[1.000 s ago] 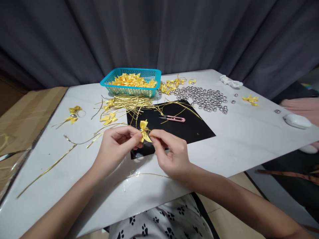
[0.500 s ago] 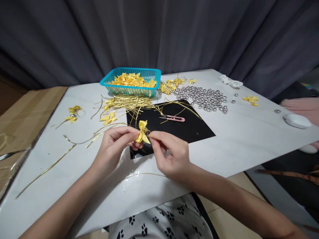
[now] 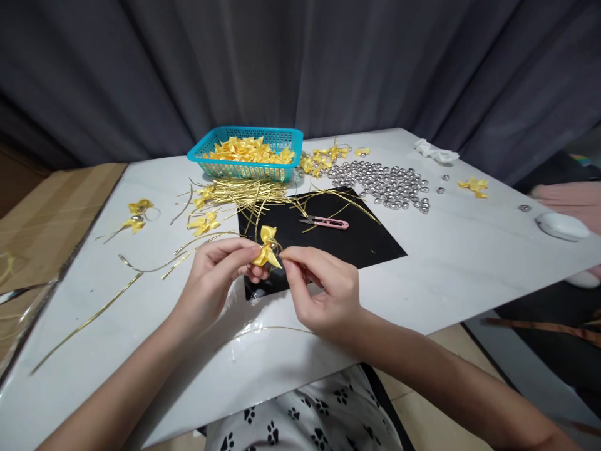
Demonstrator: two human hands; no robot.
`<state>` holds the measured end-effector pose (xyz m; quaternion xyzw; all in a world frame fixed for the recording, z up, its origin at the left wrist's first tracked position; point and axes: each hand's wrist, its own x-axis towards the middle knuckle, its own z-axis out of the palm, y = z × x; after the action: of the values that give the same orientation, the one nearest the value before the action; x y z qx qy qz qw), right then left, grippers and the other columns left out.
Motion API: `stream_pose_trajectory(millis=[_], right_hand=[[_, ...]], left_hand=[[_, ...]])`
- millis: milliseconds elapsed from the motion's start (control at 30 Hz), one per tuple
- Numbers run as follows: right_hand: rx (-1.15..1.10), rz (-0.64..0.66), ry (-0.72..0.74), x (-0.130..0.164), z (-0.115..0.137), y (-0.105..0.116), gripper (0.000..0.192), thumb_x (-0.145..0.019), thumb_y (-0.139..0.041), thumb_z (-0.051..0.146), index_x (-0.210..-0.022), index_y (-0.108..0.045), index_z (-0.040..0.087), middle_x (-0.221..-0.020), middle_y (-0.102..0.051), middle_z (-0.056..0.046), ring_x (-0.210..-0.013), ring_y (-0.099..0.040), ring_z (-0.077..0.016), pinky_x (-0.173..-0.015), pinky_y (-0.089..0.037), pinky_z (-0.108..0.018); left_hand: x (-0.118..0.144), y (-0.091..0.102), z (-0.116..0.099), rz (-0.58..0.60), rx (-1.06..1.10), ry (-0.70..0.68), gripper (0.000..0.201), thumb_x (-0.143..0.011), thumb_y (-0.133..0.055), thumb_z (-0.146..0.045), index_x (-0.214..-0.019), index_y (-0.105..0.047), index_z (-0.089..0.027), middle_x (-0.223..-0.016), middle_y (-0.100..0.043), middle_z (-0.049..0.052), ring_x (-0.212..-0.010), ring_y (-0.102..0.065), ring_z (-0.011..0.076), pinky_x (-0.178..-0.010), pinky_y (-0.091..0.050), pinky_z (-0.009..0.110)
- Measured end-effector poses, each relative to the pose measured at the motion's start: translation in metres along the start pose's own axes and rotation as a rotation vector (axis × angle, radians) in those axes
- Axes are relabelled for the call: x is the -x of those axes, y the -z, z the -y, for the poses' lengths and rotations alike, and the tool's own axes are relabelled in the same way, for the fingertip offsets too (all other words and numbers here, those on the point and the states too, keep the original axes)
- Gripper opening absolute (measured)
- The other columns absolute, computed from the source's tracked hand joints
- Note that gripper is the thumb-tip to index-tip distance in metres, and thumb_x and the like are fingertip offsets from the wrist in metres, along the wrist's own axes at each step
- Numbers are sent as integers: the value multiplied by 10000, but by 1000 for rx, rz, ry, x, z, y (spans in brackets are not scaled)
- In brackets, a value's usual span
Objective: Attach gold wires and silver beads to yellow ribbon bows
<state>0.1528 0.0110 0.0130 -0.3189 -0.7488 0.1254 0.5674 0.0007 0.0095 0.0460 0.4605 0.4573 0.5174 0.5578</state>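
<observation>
A yellow satin ribbon bow (image 3: 267, 255) is pinched between the thumb and fingers of my left hand (image 3: 211, 272), above the black sheet (image 3: 370, 241). Thin gold cord (image 3: 278, 245) curves out from the bow's middle. My right hand (image 3: 326, 285) is closed just right of the bow, its thumb and forefinger pinching the cord's end; the exact grip is partly hidden. Behind my hands, pink-handled thread snips (image 3: 331, 223) lie on the sheet. A pile of cut gold cords (image 3: 248, 193) spreads beyond the bow.
A blue basket (image 3: 239, 170) of yellow bows stands at the back. Silver beads (image 3: 389, 185) are heaped to its right. Finished-looking bows with cord (image 3: 137, 216) lie at left, near loose cords. A white computer mouse (image 3: 562, 225) sits by the right edge, cardboard (image 3: 61, 200) at left.
My right hand has shifted very slightly to the right, and the bow tilts a little less upright. Both hands keep their pinch; the table items stay where they were.
</observation>
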Motion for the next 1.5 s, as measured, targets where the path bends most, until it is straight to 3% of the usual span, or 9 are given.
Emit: stream_pose_trajectory(millis=[200,733,1133,1500], right_hand=[[-1,4,0,1,0,0,143,-819,-507,41,-863,-617,120,-721,-646,-41,-582,-543,-79,-502,-461,-184],[-70,22,-47,0,-2,3,145,-805,-523,32,-854,-614,134,-722,-635,-16,-534,-498,-55,-478,-430,-168],[201,-19,238,-6,1,4,150,-810,-512,37,-879,-627,106,-592,-588,-20,-503,-490,-108,-528,-470,-235],[162,26,205,-3,-3,1,176,-824,-474,36,-889,-621,108,-608,-591,-23,-507,-482,-102,-502,-454,-239]], left_hand=[[0,-1,-1,-12,36,17,166,-684,-623,-178,-534,-687,-147,-523,-621,12,-496,-565,82,-486,-455,158],[-4,7,1,120,57,99,57,-670,-692,-183,-630,-727,-165,-519,-632,-7,-501,-568,56,-474,-417,112],[-3,4,-2,104,151,129,133,-679,-642,-184,-562,-697,-150,-526,-623,17,-499,-572,85,-480,-444,152],[-4,1,-1,39,100,145,122,-649,-652,-187,-534,-648,-146,-485,-578,-10,-446,-511,56,-432,-404,131]])
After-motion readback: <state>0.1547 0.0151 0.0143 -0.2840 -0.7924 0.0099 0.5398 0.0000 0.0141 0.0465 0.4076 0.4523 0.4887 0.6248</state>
